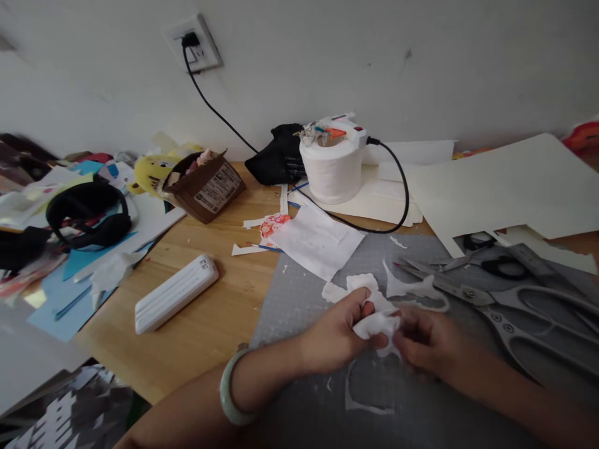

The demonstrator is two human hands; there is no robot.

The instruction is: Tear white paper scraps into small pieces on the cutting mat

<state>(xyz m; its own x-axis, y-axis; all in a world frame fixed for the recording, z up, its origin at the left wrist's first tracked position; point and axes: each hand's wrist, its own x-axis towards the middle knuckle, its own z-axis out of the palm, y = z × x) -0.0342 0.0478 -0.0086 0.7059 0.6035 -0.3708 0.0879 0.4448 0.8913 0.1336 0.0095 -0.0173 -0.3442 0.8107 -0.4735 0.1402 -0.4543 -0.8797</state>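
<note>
A crumpled piece of white tissue paper [374, 325] is held between my hands, above a grey cutting mat [299, 318]. My left hand [339, 327] pinches its left side with thumb and fingers. On the other side, the closed fingers of my right hand [430, 340] grip its right edge. Behind my left fingers lies another small white piece [349, 285]. Thin curved white offcuts [412, 288] rest on the mat near my right hand. Just beyond them a flat white sheet [316, 240] overlaps the mat's far edge.
Large metal scissors [482, 298] lie at the right, blades toward my hands. A corded white device [332, 165] wrapped like a paper roll stands at the back. Cardboard box [206, 187], white power bank [175, 293] and headphones [88, 215] sit to the left; cream card [510, 187] lies behind.
</note>
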